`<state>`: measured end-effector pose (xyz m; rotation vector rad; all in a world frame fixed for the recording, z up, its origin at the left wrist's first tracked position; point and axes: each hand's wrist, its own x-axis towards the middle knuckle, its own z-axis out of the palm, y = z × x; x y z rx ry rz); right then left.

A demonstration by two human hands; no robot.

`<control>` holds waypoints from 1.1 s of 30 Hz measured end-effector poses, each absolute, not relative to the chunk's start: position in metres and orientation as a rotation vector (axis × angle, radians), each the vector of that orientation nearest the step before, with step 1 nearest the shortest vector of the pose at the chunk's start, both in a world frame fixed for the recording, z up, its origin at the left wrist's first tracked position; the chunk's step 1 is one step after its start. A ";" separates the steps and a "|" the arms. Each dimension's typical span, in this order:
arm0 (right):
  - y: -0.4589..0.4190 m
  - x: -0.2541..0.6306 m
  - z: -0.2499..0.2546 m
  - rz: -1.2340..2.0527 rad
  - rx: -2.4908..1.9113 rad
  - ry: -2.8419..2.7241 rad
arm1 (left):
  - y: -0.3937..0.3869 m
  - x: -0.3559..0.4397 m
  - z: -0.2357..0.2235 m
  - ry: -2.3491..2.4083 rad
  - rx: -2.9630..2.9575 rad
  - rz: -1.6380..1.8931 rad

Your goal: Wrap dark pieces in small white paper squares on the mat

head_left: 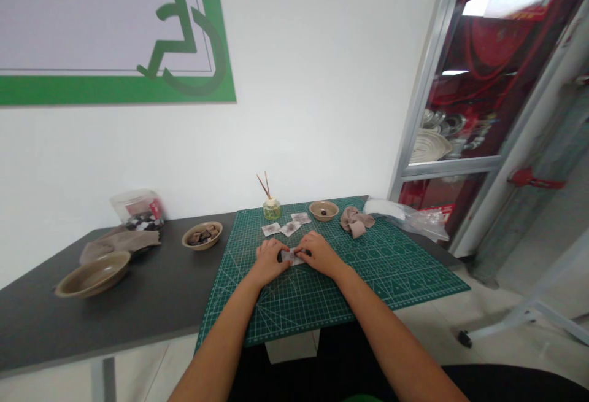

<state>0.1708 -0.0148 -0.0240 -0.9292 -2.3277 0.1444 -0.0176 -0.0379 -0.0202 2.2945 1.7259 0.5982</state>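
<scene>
Both hands, left hand [268,261] at nine o'clock and right hand [317,253] at three, pinch one small packet [291,256] lying crosswise between them on the cutting mat [391,279].

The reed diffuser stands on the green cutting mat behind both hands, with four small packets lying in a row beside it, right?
Not quite. The head view shows three small packets lying beside the reed diffuser, not four. The rest holds: the diffuser stands on the green cutting mat, behind the left hand and right hand, which press on another small packet between them.
</scene>
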 end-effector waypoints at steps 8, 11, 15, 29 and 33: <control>-0.018 0.172 -0.022 0.165 -0.922 -2.310 | -0.039 -0.017 -0.019 1.745 2.275 0.572; -0.017 0.169 -0.022 0.169 -0.930 -2.307 | -0.038 -0.017 -0.019 1.744 2.280 0.577; -0.016 0.170 -0.022 0.168 -0.967 -2.266 | -0.038 -0.018 -0.021 1.739 2.285 0.590; -0.015 0.172 -0.026 0.083 -1.052 -2.233 | -0.038 -0.018 -0.020 1.716 2.281 0.610; -0.013 0.172 -0.027 0.019 -1.117 -2.228 | -0.038 -0.017 -0.020 1.731 2.279 0.608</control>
